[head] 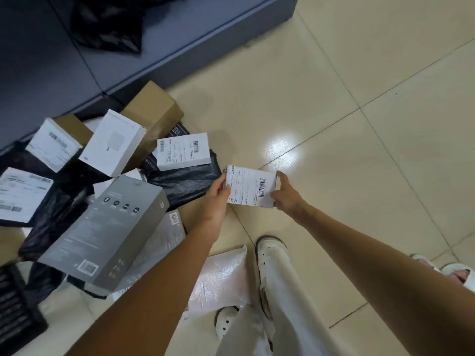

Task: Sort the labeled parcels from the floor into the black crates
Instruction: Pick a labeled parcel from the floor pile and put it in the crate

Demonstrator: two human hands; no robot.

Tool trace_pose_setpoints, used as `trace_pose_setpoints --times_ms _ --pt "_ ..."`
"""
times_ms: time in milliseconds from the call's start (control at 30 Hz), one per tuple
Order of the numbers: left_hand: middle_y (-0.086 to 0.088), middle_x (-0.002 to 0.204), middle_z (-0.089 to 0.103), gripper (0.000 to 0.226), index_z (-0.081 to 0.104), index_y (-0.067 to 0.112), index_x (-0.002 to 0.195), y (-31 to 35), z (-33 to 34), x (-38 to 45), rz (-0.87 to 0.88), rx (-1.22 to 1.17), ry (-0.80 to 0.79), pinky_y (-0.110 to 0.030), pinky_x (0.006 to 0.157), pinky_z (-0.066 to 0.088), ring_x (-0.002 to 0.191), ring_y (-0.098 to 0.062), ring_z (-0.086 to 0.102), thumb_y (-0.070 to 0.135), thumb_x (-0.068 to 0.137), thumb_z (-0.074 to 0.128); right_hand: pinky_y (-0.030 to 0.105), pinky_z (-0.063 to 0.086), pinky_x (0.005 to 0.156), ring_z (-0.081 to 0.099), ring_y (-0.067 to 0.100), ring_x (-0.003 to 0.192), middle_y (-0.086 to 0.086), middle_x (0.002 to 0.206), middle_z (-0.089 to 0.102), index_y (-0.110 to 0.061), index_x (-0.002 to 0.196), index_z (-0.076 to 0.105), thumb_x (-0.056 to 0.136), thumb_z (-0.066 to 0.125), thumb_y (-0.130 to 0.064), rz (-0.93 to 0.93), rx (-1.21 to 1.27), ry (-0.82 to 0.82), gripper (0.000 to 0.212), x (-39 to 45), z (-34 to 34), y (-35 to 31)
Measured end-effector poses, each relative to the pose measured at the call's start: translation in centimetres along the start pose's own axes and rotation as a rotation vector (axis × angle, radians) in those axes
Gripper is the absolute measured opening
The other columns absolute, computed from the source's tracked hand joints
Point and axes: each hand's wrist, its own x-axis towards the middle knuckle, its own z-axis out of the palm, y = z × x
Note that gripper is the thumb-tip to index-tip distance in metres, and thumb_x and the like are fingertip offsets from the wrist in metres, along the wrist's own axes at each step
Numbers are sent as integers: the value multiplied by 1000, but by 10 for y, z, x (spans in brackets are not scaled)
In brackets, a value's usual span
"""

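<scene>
At centre frame, the left hand (218, 194) and right hand (284, 192) each pinched an opposite edge of a small white labeled parcel (250, 186), held above the tiled floor (359, 124). Other parcels lay heaped at left around a grey box (108, 232), with a black crate (15, 312) at the lower left corner.

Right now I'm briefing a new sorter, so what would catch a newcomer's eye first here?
First, the small white parcel held up over the tiled floor, the left hand and right hand each gripping one side. Next, the heap of boxes and black bags at left, with a tall grey box lying on top. A black crate peeks in at bottom left.
</scene>
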Motion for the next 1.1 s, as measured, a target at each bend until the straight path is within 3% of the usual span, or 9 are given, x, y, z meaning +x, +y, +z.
trace_pose_setpoints --times_ms 200,300,400,533,633,767,933,1033,1100 --pt "9 138 43 44 40 20 150 82 -34 -66 181 7 1 5 69 39 122 -5 42 13 106 40 50 53 91 62 38 105 19 124 56 -24 142 28 92 40 -15 -69 106 44 53 -73 -22 -77" --pt "4 148 40 43 40 29 148 123 -56 -106 256 1 -2 -6 86 41 129 -8 41 16 107 39 51 57 85 64 40 102 18 122 56 -19 139 30 95 36 -12 -91 129 16 45 -122 -33 -122" --pt "5 136 38 38 43 52 135 160 -78 -150 302 30 58 -24 101 31 119 -5 43 27 107 39 49 59 79 66 41 97 18 119 58 -14 132 36 96 35 -11 -112 149 -5 37 -170 -40 -162" --pt "2 132 35 36 48 56 127 196 -109 -203 377 46 120 -13 98 34 114 3 44 28 107 37 50 59 75 69 40 80 24 106 64 -9 120 41 96 35 -8 -147 176 -19 25 -232 -45 -203" --pt "3 128 37 36 51 52 127 219 -135 -244 418 32 170 3 79 35 111 7 44 25 108 36 50 60 73 68 38 69 27 100 65 -8 113 42 96 35 -6 -178 172 -51 19 -275 -45 -234" --pt "4 131 44 30 57 39 130 245 -179 -301 441 -13 283 -16 87 39 122 -7 48 28 106 44 33 57 55 65 28 55 20 87 65 -12 106 47 98 32 -4 -261 35 -132 19 -328 -47 -282" --pt "-3 128 59 24 65 21 123 267 -232 -376 465 -153 409 -7 80 45 109 -6 59 23 102 53 45 57 82 70 36 80 12 81 72 -14 88 61 96 43 -16 -396 -302 -179 20 -371 -44 -343" --pt "-1 118 66 20 67 21 117 270 -262 -421 495 -216 494 -5 70 46 98 -3 62 22 100 56 40 56 83 68 28 76 11 84 73 -13 88 63 96 45 -16 -500 -380 -164 20 -409 -31 -378" --pt "2 111 70 14 70 31 106 267 -285 -450 506 -259 546 -16 78 50 100 -11 65 25 99 59 36 56 79 65 20 65 5 76 71 -15 83 62 98 45 -18 -573 -446 -181 23 -433 -17 -395"
